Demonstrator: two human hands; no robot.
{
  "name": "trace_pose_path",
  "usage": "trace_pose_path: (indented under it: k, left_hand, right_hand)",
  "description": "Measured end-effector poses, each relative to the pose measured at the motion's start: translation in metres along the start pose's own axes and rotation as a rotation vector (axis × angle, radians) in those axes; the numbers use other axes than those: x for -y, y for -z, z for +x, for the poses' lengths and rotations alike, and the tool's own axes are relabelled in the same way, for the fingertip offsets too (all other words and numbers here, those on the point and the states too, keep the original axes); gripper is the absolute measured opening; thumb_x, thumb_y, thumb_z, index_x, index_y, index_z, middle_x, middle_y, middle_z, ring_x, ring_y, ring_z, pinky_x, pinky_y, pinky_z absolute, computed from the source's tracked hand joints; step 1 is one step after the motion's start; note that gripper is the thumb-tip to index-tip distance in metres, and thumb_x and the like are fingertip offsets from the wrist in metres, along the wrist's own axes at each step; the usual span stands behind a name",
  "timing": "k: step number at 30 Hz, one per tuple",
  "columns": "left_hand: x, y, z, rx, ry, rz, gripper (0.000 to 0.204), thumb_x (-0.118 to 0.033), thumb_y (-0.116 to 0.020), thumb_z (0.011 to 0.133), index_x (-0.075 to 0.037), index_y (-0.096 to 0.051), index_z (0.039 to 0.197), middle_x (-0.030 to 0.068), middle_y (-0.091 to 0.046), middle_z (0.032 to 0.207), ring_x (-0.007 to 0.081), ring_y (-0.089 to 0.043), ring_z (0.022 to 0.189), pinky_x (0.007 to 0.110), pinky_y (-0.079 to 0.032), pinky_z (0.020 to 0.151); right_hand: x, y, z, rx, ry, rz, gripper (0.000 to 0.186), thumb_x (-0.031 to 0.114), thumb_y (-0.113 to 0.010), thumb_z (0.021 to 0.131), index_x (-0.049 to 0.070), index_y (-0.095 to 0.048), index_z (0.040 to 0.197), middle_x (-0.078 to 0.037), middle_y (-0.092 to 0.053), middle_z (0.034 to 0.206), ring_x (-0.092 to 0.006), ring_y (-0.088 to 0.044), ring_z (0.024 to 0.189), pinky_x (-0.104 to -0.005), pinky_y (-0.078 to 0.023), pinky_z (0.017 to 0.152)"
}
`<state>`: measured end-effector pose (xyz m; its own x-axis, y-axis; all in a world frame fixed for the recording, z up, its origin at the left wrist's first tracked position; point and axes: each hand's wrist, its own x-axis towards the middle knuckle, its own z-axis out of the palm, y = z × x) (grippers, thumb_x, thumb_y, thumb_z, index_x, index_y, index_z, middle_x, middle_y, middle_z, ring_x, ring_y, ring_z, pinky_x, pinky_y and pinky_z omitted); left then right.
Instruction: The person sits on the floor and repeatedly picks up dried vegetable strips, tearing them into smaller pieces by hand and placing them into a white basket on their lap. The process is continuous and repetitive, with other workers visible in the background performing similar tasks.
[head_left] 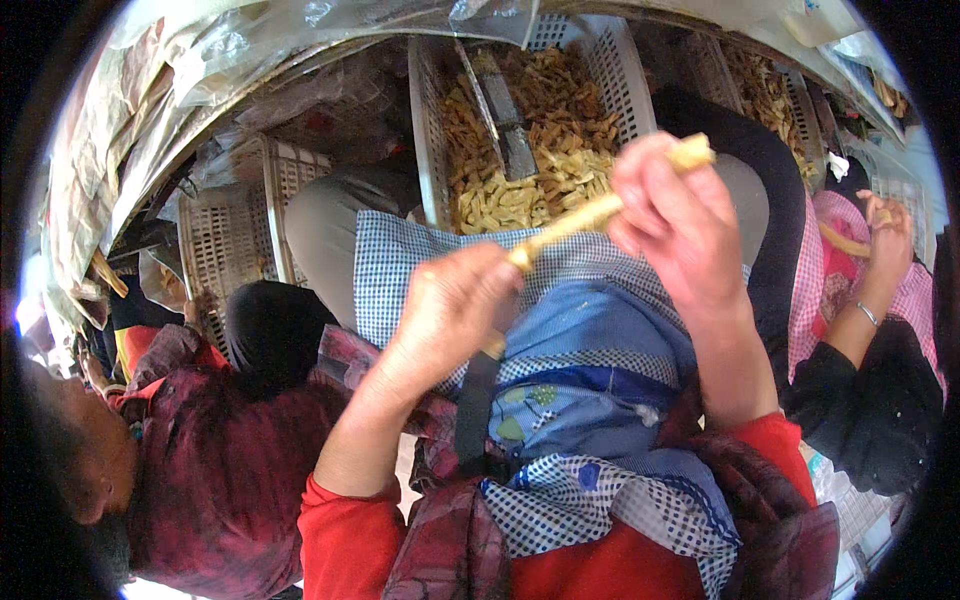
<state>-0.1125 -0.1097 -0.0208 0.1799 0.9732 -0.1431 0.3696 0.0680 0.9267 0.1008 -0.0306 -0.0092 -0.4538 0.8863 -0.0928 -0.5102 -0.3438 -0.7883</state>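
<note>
Left hand (450,305) closed around the lower end of a pale yellow stalk (575,222); right hand (675,215) pinches its upper end, tip poking out above the fingers. Stalk is held slantwise over the lap, above a checked apron (420,265). Looks light, stiff, probably fibrous and snappable; grip best near both ends. Beyond: white slotted basket (625,80) of cut yellow pieces. Neighbour's hand (885,235) at right holds a similar piece.
</note>
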Motion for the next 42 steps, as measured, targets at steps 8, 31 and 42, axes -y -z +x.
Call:
trace_pose_path:
  k: [8, 31, 42]
  left_hand:
    - [0.054, 0.023, 0.074, -0.246, 0.222, -0.022, 0.026, -0.021, -0.053, 0.098, 0.001, -0.066, 0.091, 0.0021, -0.065, 0.081, 0.0087, -0.054, 0.077, 0.027, -0.045, 0.072]
    - [-0.017, -0.028, -0.009, 0.120, -0.417, 0.861, 0.012, -0.020, -0.064, 0.075, -0.013, -0.055, 0.077, 0.0015, -0.051, 0.065, 0.0199, -0.057, 0.058, 0.035, -0.046, 0.051]
    - [-0.029, -0.004, 0.010, -0.038, -0.445, 0.658, 0.018, -0.016, -0.066, 0.078, -0.008, -0.050, 0.075, 0.0079, -0.052, 0.065, 0.0272, -0.058, 0.058, 0.037, -0.047, 0.051]
  right_hand:
    - [-0.036, 0.020, 0.095, -0.233, 0.234, -1.274, 0.025, 0.024, -0.055, 0.096, 0.006, -0.069, 0.106, -0.007, -0.070, 0.080, -0.0138, -0.065, 0.072, -0.0268, -0.051, 0.067]
    - [-0.015, 0.031, -0.044, 0.502, 0.179, -1.790, 0.018, 0.019, -0.060, 0.085, 0.006, -0.055, 0.096, -0.010, -0.057, 0.087, -0.0279, -0.062, 0.082, -0.0363, -0.052, 0.067]
    - [0.001, 0.021, -0.072, 0.170, -0.392, -0.130, 0.038, 0.036, -0.054, 0.096, 0.002, -0.056, 0.112, -0.001, -0.061, 0.071, -0.0115, -0.055, 0.056, -0.0290, -0.048, 0.054]
